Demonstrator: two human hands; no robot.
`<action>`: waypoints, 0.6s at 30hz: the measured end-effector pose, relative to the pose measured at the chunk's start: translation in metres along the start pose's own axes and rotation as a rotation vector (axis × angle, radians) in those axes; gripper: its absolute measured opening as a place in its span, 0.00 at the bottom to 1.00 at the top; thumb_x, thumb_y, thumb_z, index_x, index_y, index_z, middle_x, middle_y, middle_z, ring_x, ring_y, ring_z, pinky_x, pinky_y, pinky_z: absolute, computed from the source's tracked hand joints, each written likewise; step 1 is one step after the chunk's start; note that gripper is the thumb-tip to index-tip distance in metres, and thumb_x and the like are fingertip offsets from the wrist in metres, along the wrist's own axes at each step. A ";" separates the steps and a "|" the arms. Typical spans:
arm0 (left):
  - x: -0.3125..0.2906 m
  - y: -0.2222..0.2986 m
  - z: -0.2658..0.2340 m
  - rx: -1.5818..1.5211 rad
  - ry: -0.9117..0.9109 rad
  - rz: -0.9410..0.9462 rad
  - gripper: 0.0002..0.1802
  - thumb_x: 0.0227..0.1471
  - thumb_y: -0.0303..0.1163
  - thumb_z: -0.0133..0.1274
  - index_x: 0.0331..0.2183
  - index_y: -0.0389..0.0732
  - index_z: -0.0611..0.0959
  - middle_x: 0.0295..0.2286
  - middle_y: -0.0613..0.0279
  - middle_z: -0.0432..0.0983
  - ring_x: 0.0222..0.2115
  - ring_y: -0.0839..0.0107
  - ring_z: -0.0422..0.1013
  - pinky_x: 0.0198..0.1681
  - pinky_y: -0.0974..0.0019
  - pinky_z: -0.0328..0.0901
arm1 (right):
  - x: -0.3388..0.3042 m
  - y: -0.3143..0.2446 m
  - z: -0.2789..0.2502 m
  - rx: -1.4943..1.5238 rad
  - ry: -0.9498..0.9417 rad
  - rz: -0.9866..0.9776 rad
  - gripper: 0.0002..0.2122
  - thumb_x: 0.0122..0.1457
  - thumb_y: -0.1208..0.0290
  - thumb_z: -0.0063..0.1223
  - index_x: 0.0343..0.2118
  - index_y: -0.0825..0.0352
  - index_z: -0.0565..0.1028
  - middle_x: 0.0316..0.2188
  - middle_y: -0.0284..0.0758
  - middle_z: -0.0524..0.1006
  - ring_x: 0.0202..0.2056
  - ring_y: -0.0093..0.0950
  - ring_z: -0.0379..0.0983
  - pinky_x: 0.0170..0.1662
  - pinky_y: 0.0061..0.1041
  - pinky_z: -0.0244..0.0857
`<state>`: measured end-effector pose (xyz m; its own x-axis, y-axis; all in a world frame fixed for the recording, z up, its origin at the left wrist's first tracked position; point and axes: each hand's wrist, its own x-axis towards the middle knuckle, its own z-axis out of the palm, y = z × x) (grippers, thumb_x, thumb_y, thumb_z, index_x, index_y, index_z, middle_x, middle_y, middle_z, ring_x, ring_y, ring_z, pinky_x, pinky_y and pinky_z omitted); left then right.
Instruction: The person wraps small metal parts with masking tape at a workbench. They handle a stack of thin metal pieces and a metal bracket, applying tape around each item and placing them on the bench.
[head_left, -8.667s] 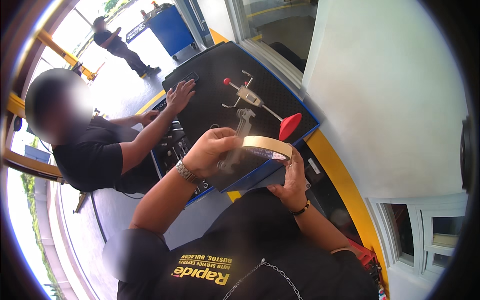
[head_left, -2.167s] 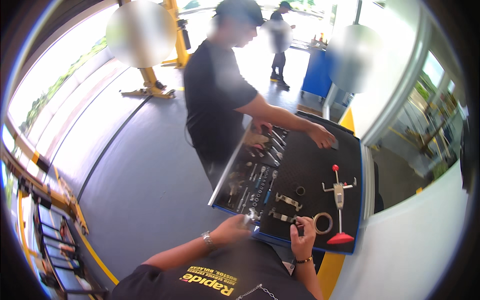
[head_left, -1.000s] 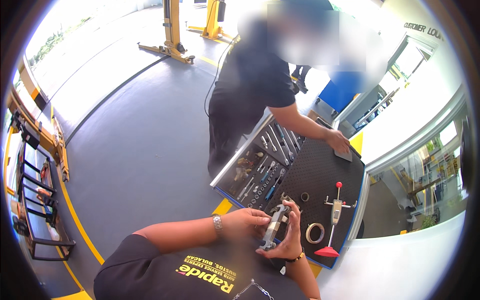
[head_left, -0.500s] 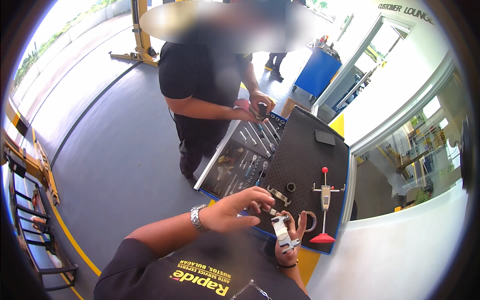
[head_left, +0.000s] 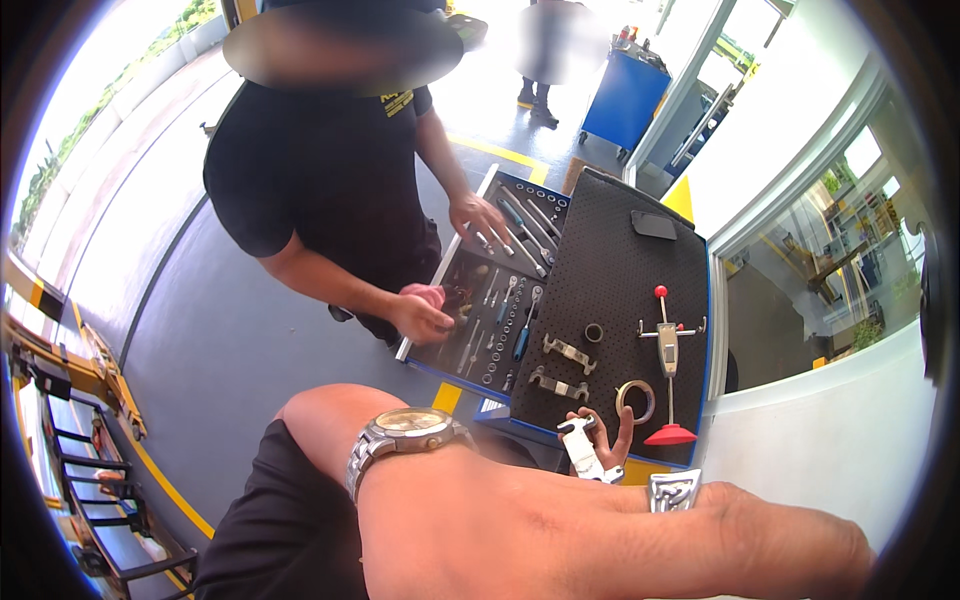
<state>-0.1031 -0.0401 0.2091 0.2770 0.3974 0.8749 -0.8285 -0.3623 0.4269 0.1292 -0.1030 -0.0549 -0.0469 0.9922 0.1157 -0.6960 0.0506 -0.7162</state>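
Note:
My left hand (head_left: pixel 560 520) fills the lower part of the view, close up, with a steel watch at the wrist and a silver ring; one finger stretches out to the right and the others are hidden. Beyond it, by the near edge of a black dimpled mat (head_left: pixel 610 270), my right hand (head_left: pixel 610 445) is closed on a silver metal bracket (head_left: pixel 582 448) with forked ends. Two similar dull metal brackets, one farther (head_left: pixel 568 353) and one nearer (head_left: pixel 558 384), lie on the mat beside a short dark cylinder (head_left: pixel 593 333).
On the mat are a tape roll (head_left: pixel 635 401), a gauge (head_left: pixel 667 350) with a red cone foot and a dark flat pad (head_left: pixel 653 224). A co-worker (head_left: pixel 330 180) stands at an open tool drawer (head_left: pixel 445 262), holding a pink cloth (head_left: pixel 425 294). A blue cabinet (head_left: pixel 625 105) stands farther back.
My left hand has come up close to the camera, away from the bracket. A second bracket now shows on the mat. The co-worker's hands have moved apart, one reaching over the drawer.

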 end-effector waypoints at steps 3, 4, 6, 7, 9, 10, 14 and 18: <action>-0.002 -0.003 0.001 0.033 -0.004 -0.038 0.38 0.49 0.20 0.63 0.62 0.44 0.74 0.59 0.42 0.66 0.59 0.46 0.69 0.57 0.48 0.68 | -0.004 -0.004 0.001 0.035 0.159 0.145 0.68 0.36 0.47 0.83 0.76 0.47 0.41 0.66 0.50 0.61 0.67 0.45 0.62 0.69 0.49 0.61; -0.005 -0.008 -0.003 0.053 -0.010 -0.066 0.39 0.48 0.20 0.63 0.62 0.45 0.74 0.60 0.43 0.66 0.59 0.46 0.69 0.57 0.48 0.69 | -0.002 -0.010 0.006 0.056 0.293 0.247 0.67 0.37 0.45 0.82 0.76 0.47 0.40 0.65 0.50 0.62 0.67 0.46 0.63 0.69 0.50 0.60; -0.020 -0.024 -0.015 0.209 -0.039 -0.198 0.40 0.46 0.20 0.65 0.62 0.45 0.74 0.60 0.44 0.66 0.59 0.45 0.69 0.57 0.48 0.69 | -0.009 -0.010 0.010 0.114 0.292 0.218 0.67 0.38 0.41 0.79 0.76 0.48 0.39 0.65 0.50 0.63 0.65 0.46 0.65 0.69 0.51 0.60; -0.031 -0.037 -0.022 0.371 -0.095 -0.309 0.41 0.46 0.20 0.65 0.62 0.46 0.74 0.60 0.44 0.66 0.59 0.45 0.69 0.57 0.48 0.69 | -0.006 -0.009 0.005 0.089 0.190 0.150 0.68 0.38 0.38 0.77 0.76 0.49 0.38 0.64 0.51 0.64 0.65 0.46 0.66 0.69 0.52 0.60; -0.065 -0.052 -0.039 0.799 -0.293 -0.501 0.37 0.51 0.26 0.66 0.62 0.40 0.74 0.59 0.41 0.67 0.59 0.44 0.68 0.59 0.46 0.67 | -0.009 -0.012 -0.008 0.089 0.093 0.128 0.67 0.39 0.36 0.76 0.76 0.50 0.39 0.65 0.53 0.65 0.65 0.48 0.66 0.68 0.51 0.61; -0.086 -0.060 -0.042 0.948 -0.344 -0.604 0.36 0.49 0.30 0.68 0.60 0.41 0.76 0.59 0.50 0.69 0.60 0.47 0.67 0.59 0.49 0.66 | -0.008 -0.011 -0.010 0.153 0.053 0.178 0.66 0.40 0.37 0.76 0.76 0.50 0.40 0.65 0.53 0.65 0.65 0.49 0.66 0.68 0.51 0.61; -0.142 -0.086 -0.045 1.044 -0.427 -0.814 0.38 0.47 0.34 0.71 0.59 0.42 0.77 0.58 0.55 0.71 0.60 0.51 0.67 0.61 0.51 0.64 | 0.002 -0.001 -0.015 0.373 -0.080 0.334 0.61 0.47 0.43 0.75 0.76 0.52 0.41 0.66 0.54 0.64 0.66 0.51 0.64 0.68 0.48 0.60; -0.157 -0.097 -0.040 1.147 -0.345 -0.852 0.39 0.45 0.36 0.72 0.59 0.40 0.77 0.57 0.56 0.73 0.61 0.52 0.66 0.62 0.51 0.63 | 0.027 0.006 -0.020 0.131 -0.192 0.479 0.64 0.48 0.40 0.73 0.76 0.58 0.37 0.66 0.51 0.65 0.68 0.43 0.63 0.69 0.43 0.58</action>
<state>-0.0858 -0.0340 0.0212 0.7098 0.6720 0.2112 0.4265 -0.6486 0.6304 0.1379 -0.0734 -0.0693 -0.5032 0.8613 -0.0703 -0.6477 -0.4297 -0.6291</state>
